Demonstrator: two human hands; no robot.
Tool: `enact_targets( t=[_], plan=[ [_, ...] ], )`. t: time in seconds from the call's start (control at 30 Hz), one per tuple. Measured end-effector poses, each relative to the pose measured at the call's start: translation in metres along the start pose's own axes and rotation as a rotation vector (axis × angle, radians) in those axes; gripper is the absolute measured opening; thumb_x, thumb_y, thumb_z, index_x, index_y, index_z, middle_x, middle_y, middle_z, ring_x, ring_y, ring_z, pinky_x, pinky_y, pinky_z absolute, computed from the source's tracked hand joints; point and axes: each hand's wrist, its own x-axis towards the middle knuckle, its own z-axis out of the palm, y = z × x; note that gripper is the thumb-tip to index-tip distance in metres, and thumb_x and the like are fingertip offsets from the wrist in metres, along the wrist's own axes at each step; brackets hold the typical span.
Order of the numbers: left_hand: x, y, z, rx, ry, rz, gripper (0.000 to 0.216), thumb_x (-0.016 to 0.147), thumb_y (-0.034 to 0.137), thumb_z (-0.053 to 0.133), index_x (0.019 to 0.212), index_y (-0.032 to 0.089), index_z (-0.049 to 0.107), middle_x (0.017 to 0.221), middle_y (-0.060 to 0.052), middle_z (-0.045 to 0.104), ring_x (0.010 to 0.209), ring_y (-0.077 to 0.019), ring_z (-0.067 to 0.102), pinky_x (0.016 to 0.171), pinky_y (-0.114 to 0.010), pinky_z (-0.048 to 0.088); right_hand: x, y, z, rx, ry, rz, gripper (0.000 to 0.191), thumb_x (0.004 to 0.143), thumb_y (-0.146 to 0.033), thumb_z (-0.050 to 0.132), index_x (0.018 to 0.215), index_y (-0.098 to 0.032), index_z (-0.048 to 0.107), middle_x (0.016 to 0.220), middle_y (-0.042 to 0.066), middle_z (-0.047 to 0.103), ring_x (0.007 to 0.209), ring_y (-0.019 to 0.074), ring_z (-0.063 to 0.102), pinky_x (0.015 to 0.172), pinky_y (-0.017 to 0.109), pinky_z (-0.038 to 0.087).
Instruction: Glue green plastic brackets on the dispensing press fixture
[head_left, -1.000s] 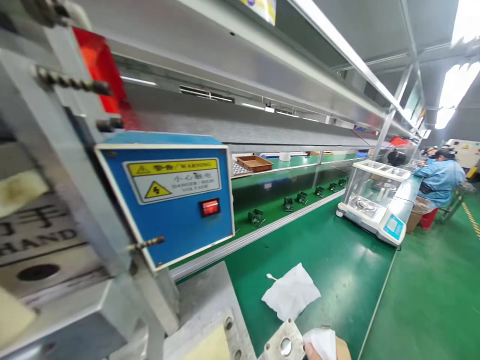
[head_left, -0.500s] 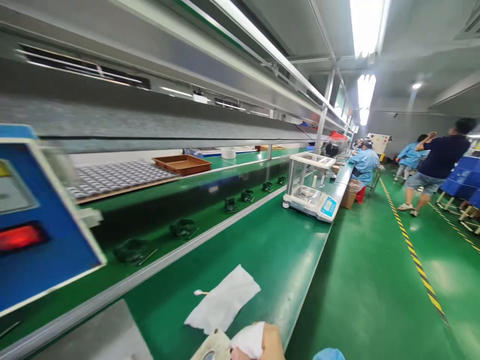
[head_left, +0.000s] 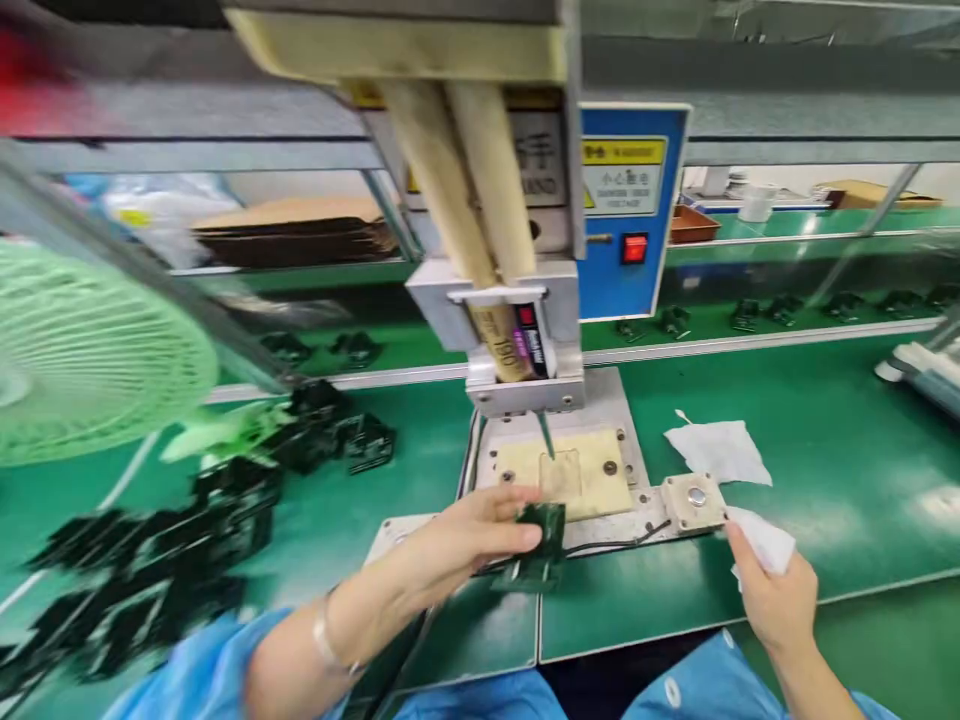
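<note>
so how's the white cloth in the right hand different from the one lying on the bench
The cloth in the right hand is bunched up, gripped between the fingers beside the small metal block; the cloth on the bench lies loose with nothing holding it. The held one shows only a small wad; the other shows as a wider sheet, further back on the green bench. Both are white and look like the same thin material.

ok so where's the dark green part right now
In the head view the dark green part sits low and centre, pinched in the left hand at the front edge of the machine's base plate, just before the yellowish pad.
</note>
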Motion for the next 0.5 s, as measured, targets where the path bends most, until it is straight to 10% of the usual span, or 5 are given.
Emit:
enact_targets(
  t=[0.5],
  plan=[
    [0.063,0.020,0.008,0.279,0.130,0.512,0.068,0.062,0.042,0.085,0.117,0.017,0.055,0.118,-0.011,0.060,0.107,-0.0291,0.060,0.104,-0.045,0.046,-0.004,0.001,-0.002,0.035,-0.012,0.081,0.050,0.068,-0.062,0.074,0.078,-0.013,0.079,0.075,0.013,0.074,0.072,0.0318,0.072,0.068,0.036,0.061]
  ],
)
